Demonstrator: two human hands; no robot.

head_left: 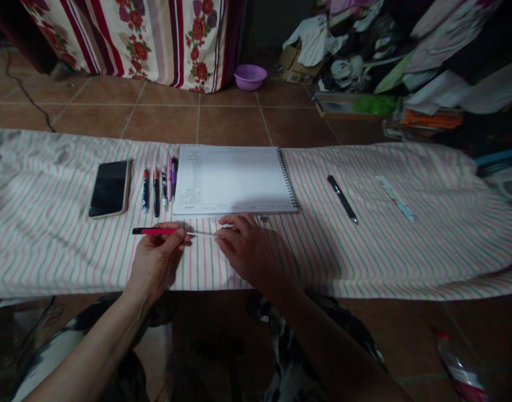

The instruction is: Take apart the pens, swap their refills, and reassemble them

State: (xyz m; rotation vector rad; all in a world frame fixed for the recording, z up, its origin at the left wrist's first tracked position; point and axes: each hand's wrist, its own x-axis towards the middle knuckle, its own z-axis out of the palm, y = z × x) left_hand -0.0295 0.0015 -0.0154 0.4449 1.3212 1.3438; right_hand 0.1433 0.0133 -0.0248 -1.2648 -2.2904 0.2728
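My left hand (157, 258) pinches the barrel of a red pen (153, 230) that lies level just above the striped cloth (406, 257). A thin pale refill sticks out of the pen toward my right hand (244, 245), whose fingers are pinched on its tip. Both hands hover just in front of an open spiral notebook (234, 178). Left of the notebook several pens (159, 187) lie side by side.
A dark phone (110, 188) lies at the left of the cloth. A black pen (342, 198) and a pale ruler-like strip (395, 197) lie to the right. On the tiled floor behind stand a purple bowl (250, 76) and piles of clutter (364, 56).
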